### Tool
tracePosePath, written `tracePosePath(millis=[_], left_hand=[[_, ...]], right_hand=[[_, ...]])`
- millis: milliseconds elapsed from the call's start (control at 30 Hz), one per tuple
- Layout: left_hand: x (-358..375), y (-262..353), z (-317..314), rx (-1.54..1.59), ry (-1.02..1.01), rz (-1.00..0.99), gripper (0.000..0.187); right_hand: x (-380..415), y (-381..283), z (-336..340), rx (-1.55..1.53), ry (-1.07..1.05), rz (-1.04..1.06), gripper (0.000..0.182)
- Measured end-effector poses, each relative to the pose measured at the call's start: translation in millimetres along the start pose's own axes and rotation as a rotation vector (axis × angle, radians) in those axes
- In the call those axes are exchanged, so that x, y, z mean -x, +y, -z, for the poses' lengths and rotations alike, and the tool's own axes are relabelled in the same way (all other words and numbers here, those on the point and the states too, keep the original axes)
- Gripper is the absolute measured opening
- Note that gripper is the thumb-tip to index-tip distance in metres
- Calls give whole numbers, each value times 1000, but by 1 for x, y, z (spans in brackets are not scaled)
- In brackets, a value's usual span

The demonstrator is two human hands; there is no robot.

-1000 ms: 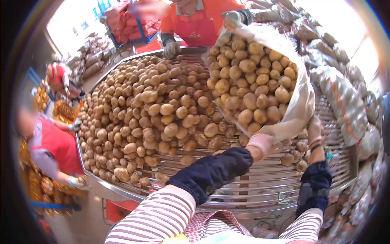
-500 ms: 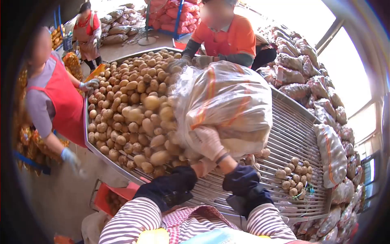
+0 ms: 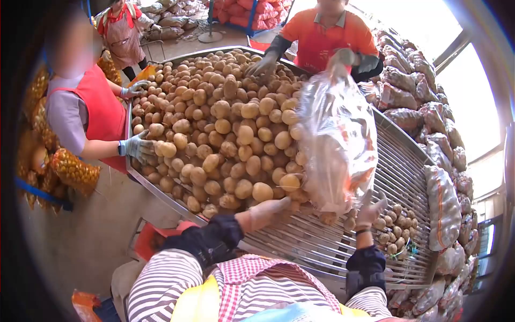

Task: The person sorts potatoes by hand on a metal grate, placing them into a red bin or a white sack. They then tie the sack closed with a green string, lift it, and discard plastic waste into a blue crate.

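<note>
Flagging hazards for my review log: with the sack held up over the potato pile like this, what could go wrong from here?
1. The mesh sack hangs nearly empty, gripped by the right hand and a co-worker's gloved hand; uneven pulls might jerk it free.
2. The potato pile is heaped near the table rim; potatoes could roll off.
3. The left hand lies under the pile's edge, where sliding potatoes might hit it.

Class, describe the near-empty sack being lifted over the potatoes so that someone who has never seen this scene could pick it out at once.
Start at the big metal sorting table heaped with loose potatoes. At the heap's right edge, over the bare bars, hangs a clear plastic sack, held up by a co-worker's gloved hand with the wearer's right hand at its bottom. Unlike the full sacks stacked on the right, it is limp and almost empty.
</note>
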State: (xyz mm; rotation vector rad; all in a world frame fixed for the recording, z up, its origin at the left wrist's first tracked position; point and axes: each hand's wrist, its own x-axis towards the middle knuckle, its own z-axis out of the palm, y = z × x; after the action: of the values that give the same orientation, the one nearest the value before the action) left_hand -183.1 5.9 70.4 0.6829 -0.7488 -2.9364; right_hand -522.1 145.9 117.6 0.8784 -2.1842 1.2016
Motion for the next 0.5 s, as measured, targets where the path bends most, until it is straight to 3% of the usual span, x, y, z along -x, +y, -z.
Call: tracePosePath(millis=[33,100,133,167,233,267,333,433,500], left_hand=[[-8,9,-25,-14,12,85,59],[-34,25,-74,-154,-17,60,74],[-43,35,-101,-177,-7,92,81],[-56,37,-125,-194,2,132,89],[-134,9,-131,-493,42,128,96],[-154,3,-140,-506,35,155,96],[-184,-3,-154,-717,336,100,96],[-221,6,-150,-820,218,148,94],[-229,4,-152,-794,139,186,85]], right_hand=[[-9,60,-12,83,24,-239,47],[-18,138,-31,-150,-374,-726,59],[-4,222,-68,-82,-307,-537,57],[-12,211,-71,-151,-368,-597,54],[-12,269,-95,-903,-234,-803,58],[-13,263,-87,-955,-301,-888,58],[-12,260,-79,-970,-446,-940,59],[-12,266,-72,-971,-719,-882,61],[-12,280,-68,-813,-1009,-586,62]])
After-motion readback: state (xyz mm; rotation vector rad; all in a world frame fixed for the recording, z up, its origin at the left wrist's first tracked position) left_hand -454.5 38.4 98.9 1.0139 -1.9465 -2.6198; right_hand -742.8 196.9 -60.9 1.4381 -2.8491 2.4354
